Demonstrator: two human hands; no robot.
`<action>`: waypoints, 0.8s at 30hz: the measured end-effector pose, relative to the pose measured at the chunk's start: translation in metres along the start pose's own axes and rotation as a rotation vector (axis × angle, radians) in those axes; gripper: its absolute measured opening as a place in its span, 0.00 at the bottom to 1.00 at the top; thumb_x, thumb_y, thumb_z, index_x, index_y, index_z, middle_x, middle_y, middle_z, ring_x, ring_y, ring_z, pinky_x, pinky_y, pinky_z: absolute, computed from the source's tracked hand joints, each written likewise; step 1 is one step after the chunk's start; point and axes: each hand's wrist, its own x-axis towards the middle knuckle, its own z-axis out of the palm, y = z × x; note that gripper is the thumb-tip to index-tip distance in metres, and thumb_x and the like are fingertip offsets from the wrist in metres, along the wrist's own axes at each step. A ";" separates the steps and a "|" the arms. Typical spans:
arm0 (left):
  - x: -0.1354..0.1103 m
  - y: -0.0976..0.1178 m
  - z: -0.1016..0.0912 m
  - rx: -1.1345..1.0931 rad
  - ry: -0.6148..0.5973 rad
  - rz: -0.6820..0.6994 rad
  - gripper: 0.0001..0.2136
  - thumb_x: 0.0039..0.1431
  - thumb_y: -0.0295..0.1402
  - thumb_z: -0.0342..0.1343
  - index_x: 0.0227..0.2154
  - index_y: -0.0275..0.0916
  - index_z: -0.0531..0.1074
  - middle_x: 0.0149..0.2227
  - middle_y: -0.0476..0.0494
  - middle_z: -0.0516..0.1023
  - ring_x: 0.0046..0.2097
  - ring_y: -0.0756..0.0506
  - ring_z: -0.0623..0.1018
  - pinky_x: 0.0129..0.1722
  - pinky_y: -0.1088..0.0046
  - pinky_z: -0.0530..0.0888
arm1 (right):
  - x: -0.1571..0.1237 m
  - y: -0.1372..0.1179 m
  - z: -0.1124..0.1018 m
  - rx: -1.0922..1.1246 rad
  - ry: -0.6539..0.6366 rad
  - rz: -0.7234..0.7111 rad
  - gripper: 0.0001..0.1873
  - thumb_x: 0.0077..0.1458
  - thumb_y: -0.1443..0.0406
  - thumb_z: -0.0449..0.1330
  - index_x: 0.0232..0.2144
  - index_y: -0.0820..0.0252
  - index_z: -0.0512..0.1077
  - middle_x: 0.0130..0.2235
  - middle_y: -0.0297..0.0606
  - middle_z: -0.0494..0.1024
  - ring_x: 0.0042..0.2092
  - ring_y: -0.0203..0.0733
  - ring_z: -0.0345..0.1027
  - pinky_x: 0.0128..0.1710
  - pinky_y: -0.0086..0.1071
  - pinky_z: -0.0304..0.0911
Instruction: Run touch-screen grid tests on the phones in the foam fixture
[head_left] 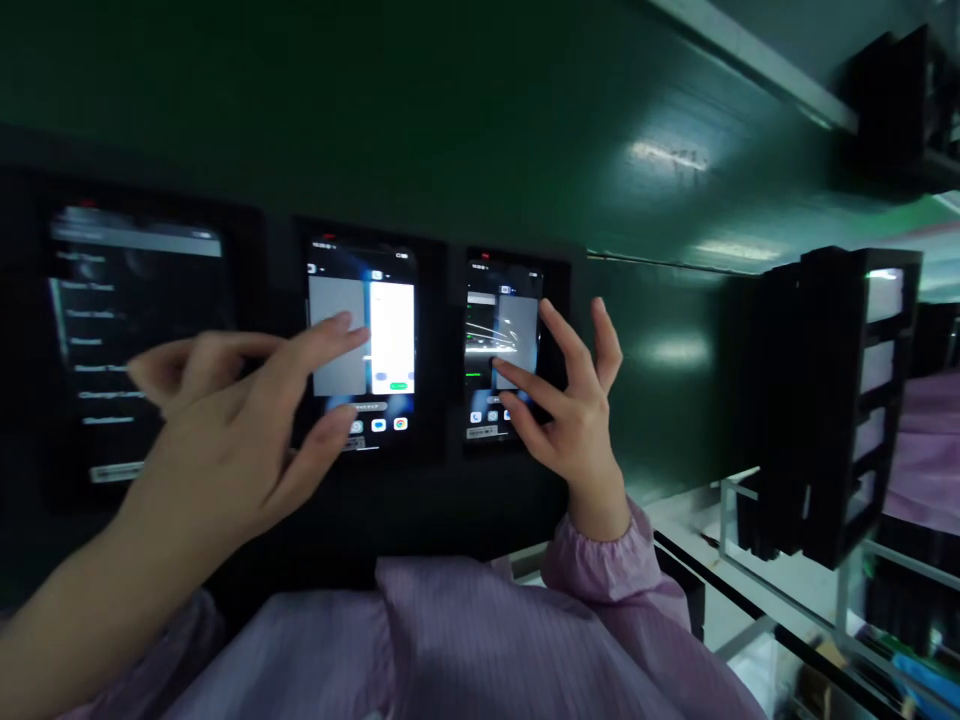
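The middle phone sits upright in a black panel on a dark green wall, between the left phone and the right phone. Its screen shows two app cards, one grey and one white, above a row of icons. The right phone shows a card with streaks of light, and the left phone shows a blurred dark list.

The left hand is raised before the panel and holds nothing. Its thumb and index finger are spread wide across the middle phone, and its other fingers curl in front of the left phone. I cannot tell whether any fingertip touches glass. The right hand is also empty, with its fingers fanned wide over the right phone. Its fingertips are at the screen, though contact is hard to tell.

To the right stands a black rack with pale trays stacked in its slots; what they contain cannot be seen. Another black rack sits higher up. Lilac striped sleeves gather at the wrists.
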 end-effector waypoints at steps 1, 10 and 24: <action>0.002 0.004 0.000 0.016 -0.003 0.025 0.26 0.73 0.45 0.40 0.62 0.35 0.69 0.57 0.37 0.77 0.49 0.38 0.73 0.57 0.53 0.58 | 0.000 0.000 0.001 -0.002 0.006 0.020 0.12 0.66 0.61 0.61 0.49 0.45 0.80 0.70 0.32 0.66 0.76 0.62 0.44 0.71 0.66 0.52; 0.007 0.017 -0.005 -0.044 0.024 0.196 0.25 0.74 0.40 0.41 0.68 0.34 0.60 0.56 0.42 0.79 0.49 0.39 0.70 0.53 0.59 0.56 | -0.004 0.006 0.002 0.015 0.177 0.061 0.11 0.68 0.63 0.59 0.47 0.52 0.81 0.62 0.40 0.76 0.71 0.58 0.58 0.67 0.58 0.63; 0.012 0.014 -0.012 -0.063 0.070 0.095 0.27 0.74 0.44 0.39 0.59 0.25 0.70 0.50 0.39 0.82 0.46 0.39 0.70 0.51 0.59 0.56 | -0.006 0.010 0.003 -0.026 0.132 0.141 0.13 0.69 0.60 0.57 0.48 0.49 0.81 0.63 0.38 0.74 0.70 0.59 0.59 0.66 0.60 0.63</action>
